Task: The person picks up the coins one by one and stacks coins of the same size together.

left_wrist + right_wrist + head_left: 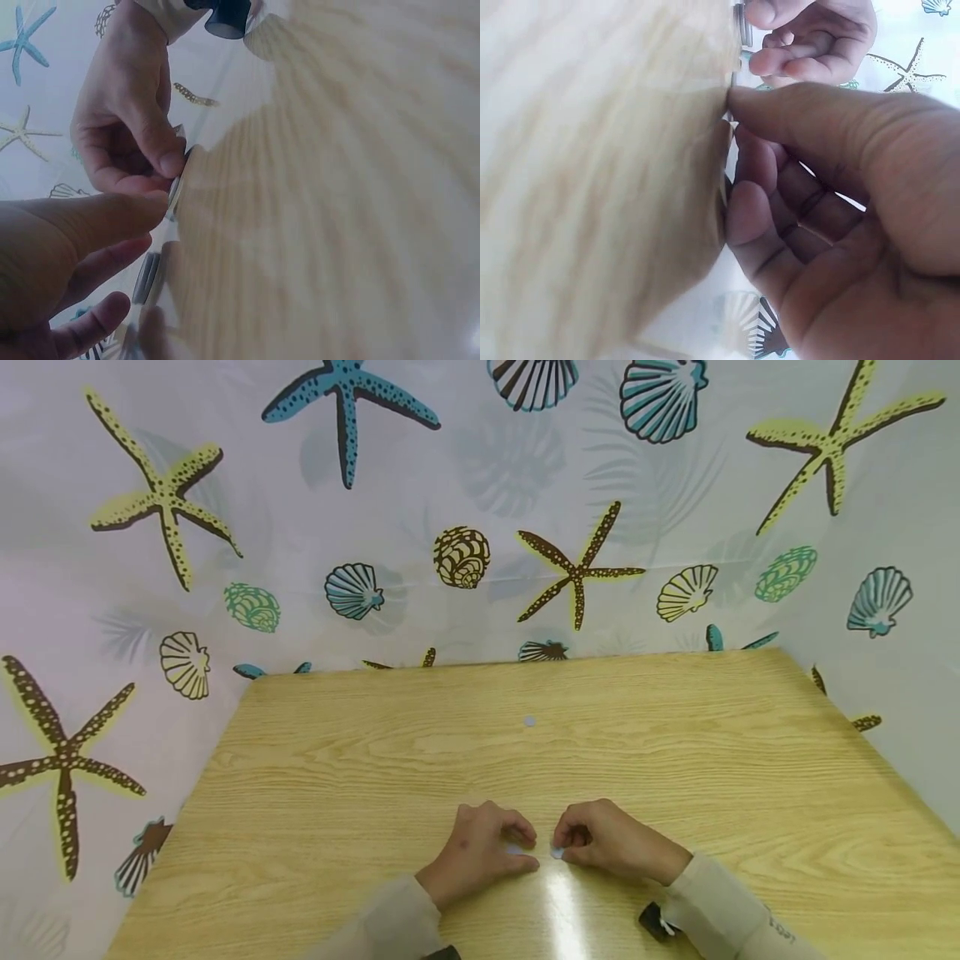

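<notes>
My left hand [483, 852] rests on the wooden table, thumb and fingers curved with a gap between them. Inside that gap lies a small pale grey disc [515, 850]; in the left wrist view it looks like a short stack of thin discs [146, 277], seen edge-on beside the fingers. Facing it, my right hand [611, 839] pinches another small round disc [557, 852] at the tabletop between thumb and fingertips. The right wrist view shows the right thumb [780, 105] at a thin edge, with most of that disc hidden.
A third small pale disc [529, 721] lies farther back on the wooden table [360, 760]. Behind and beside the table hangs a white cloth [420, 460] printed with starfish and shells. A black device [656, 922] is at the right sleeve.
</notes>
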Demonstrator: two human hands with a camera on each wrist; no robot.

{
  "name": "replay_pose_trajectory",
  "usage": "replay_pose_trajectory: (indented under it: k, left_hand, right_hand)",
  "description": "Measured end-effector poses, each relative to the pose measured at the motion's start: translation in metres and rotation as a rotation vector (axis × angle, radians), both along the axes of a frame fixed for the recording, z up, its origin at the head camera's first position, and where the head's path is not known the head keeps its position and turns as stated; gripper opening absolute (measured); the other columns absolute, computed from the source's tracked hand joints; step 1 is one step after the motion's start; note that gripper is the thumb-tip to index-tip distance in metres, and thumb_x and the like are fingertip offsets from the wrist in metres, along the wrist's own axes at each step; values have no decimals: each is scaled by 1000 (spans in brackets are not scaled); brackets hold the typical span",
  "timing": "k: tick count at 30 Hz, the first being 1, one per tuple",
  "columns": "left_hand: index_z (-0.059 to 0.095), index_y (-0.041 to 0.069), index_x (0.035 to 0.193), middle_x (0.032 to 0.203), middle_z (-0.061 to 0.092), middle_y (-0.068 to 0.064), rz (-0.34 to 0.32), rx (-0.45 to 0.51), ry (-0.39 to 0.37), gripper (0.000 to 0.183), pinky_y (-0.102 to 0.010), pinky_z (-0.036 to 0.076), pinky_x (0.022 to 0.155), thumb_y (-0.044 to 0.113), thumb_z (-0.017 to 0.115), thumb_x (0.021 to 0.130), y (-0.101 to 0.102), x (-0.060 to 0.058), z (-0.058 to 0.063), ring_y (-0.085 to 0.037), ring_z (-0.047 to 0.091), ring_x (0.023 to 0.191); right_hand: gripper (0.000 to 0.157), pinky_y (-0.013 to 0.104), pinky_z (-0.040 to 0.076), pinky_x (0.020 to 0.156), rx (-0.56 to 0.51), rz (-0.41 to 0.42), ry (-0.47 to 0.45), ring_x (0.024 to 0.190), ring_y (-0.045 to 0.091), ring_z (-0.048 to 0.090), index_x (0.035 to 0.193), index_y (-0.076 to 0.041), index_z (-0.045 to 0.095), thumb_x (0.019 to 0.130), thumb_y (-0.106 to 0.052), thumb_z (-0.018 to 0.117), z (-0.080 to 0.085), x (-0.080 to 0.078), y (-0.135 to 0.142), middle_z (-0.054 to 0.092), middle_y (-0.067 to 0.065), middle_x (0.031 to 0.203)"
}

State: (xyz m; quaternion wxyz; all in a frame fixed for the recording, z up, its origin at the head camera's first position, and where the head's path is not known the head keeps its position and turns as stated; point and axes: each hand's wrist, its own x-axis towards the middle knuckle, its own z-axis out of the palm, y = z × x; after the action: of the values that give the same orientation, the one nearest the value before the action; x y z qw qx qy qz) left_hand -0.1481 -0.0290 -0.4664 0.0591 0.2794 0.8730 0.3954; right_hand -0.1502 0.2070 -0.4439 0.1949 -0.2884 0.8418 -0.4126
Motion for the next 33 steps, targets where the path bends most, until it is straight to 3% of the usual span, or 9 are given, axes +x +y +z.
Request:
replay_pose_trajectory:
  k: [7,18,33]
  left_hand:
    - [76,15,94,91,72,17,4,-9,-48,22,-36,30,87,23,87,77,8,2,1,0,59,93]
    - [76,17,90,84,72,18,22,-18,2,18,-34,30,83,22,88,77,19,1,-2,3,59,89]
    - [77,17,89,84,73,17,22,-14,-13,17,-28,29,78,22,87,77,24,-1,-3,3,57,87]
  right_hand:
    - [8,24,51,63,12,-10,51,70,3,55,91,-8,70,89,-1,74,-1,0,1,64,-8,82]
    - [9,23,51,64,17,-31,51,70,3,55,90,-8,71,88,0,73,-3,0,1,65,-8,82]
    - [10,23,51,63,15,-42,59,70,3,56,89,-9,72,88,0,73,-2,0,0,66,-9,81]
